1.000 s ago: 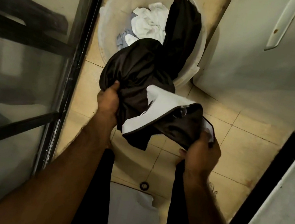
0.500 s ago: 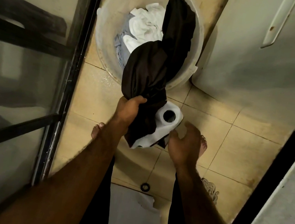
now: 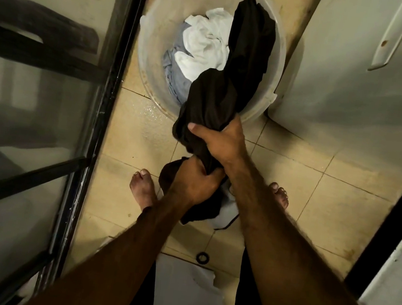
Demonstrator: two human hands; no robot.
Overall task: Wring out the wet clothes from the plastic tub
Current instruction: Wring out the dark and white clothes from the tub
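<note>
Left of both grips runs a black-framed glass door [image 3: 30,128]. The left grip [image 3: 190,182] is curled tight round the lower end of the dark garment [image 3: 215,95], just below the right grip [image 3: 219,142]. The right grip clamps the same twisted cloth higher up, thumb laid across it. Beyond the right grip the garment runs into the plastic tub [image 3: 152,50], lying beside white clothes [image 3: 205,41] and a grey-blue piece [image 3: 176,79]. A white-lined end hangs under the left grip above the tiled floor [image 3: 292,191]. Right of the grips stands a white cabinet [image 3: 361,71].

The right hand [image 3: 219,139] now grips the black garment [image 3: 218,95] above the left hand [image 3: 192,182].
</note>
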